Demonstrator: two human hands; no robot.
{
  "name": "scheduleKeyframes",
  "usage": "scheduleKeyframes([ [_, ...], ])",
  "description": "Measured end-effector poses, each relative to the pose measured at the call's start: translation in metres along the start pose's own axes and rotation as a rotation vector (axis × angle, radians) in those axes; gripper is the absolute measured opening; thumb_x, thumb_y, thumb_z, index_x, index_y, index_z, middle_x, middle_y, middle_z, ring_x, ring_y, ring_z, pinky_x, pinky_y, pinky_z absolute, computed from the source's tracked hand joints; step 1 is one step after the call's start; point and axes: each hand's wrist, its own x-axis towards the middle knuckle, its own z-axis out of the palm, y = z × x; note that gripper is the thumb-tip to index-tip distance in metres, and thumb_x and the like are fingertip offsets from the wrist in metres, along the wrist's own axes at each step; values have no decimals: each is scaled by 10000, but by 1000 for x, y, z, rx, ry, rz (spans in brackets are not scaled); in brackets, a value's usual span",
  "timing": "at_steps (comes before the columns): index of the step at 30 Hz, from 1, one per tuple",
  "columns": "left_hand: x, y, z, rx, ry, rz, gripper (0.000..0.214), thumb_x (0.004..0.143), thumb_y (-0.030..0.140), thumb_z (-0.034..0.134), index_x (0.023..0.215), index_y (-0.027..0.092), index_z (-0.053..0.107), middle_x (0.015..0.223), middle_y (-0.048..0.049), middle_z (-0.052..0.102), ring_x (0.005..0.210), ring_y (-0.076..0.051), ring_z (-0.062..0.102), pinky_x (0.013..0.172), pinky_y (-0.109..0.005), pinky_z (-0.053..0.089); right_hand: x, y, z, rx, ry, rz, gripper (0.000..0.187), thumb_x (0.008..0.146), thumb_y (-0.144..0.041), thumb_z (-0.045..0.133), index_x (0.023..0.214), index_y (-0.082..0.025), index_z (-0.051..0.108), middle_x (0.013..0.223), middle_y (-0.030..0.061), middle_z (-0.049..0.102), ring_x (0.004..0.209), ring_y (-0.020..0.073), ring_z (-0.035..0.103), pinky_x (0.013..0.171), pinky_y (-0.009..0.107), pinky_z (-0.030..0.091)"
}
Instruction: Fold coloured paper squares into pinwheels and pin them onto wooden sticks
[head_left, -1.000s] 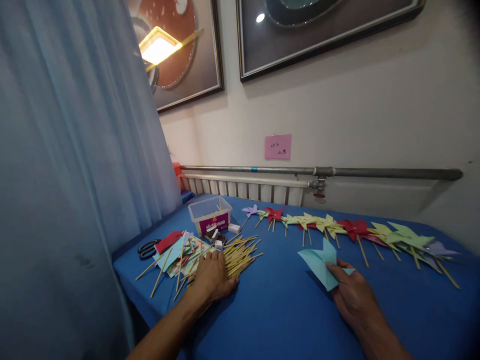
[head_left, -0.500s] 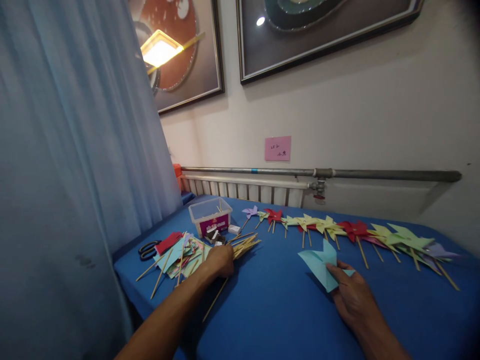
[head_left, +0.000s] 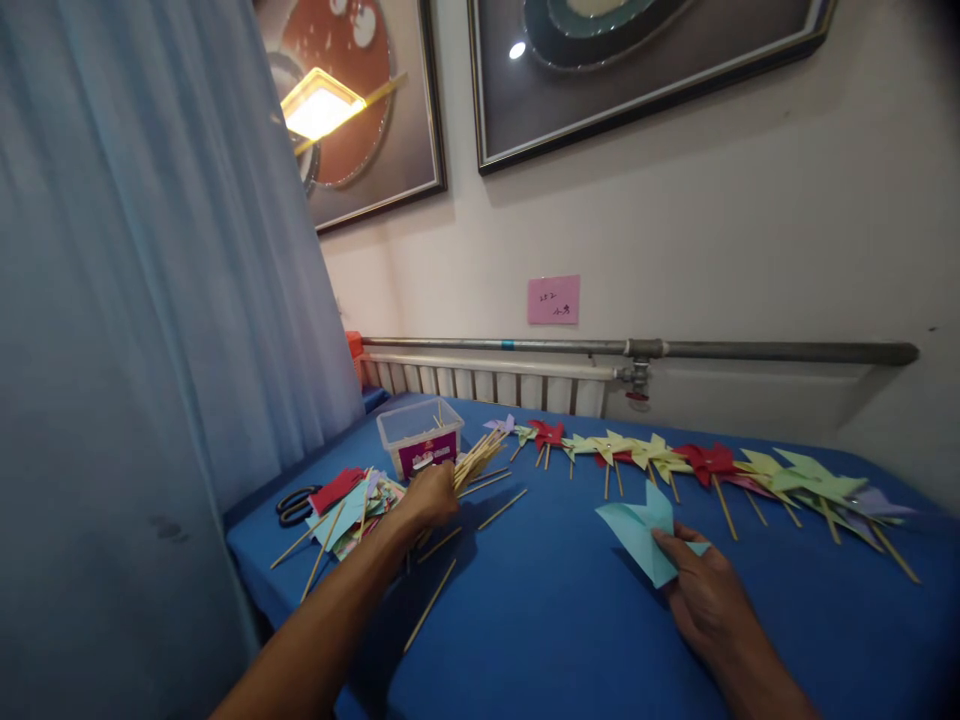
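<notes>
Head view: left hand (head_left: pixel 435 495) has fingers clamped round sticks (head_left: pixel 480 458) (loose stick (head_left: pixel 430 606) at its six o'clock); right hand (head_left: pixel 703 580) pinches blue pinwheel (head_left: pixel 643 535).

The head camera looks down across the table (head_left: pixel 562 620) (wall (head_left: pixel 712 220) ahead).

The left grip (head_left: pixel 435 495) covers the lower part of the sticks (head_left: pixel 478 460); its fingertips are out of sight. The left forearm (head_left: pixel 330 610) hides part of the paper pile (head_left: pixel 341 520). The right grip (head_left: pixel 686 555) covers part of the blue paper (head_left: pixel 641 525). Both forearms run off the bottom edge. Small print on the box (head_left: pixel 427 455) is unreadable. The top edge cuts both framed prints (head_left: pixel 637 100); the curtain (head_left: pixel 165 350) partly hides the orange basket (head_left: pixel 354 345).
</notes>
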Motion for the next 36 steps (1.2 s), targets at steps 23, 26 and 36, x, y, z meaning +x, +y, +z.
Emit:
scheduleKeyframes([
  [23, 143, -4, -142, -488, 603, 226, 204, 572, 95, 614, 753, 178, 569, 659, 37, 548, 605, -119, 496, 548, -225, 335, -2, -3, -2, -93, 33, 76, 542, 526, -80, 877, 970, -223, 602, 666, -53, 661, 535, 157, 639, 438, 202, 573],
  [26, 171, -18, -143, -501, 705, 194, 290, 576, 85, 635, 848, 179, 598, 739, 21, 599, 681, -132, 537, 600, -225, 374, -5, -6, 1, -133, 33, 95, 555, 527, -88, 877, 983, -233, 596, 664, -51, 657, 550, 178, 659, 448, 219, 584],
  [36, 148, -95, -63, -638, 263, 38, 271, 588, 95, 622, 851, 161, 619, 694, 46, 576, 643, -120, 551, 592, -204, 446, 1, -3, 5, -157, 49, 107, 551, 539, -133, 875, 1005, -252, 606, 692, -31, 681, 573, 217, 694, 462, 266, 603],
])
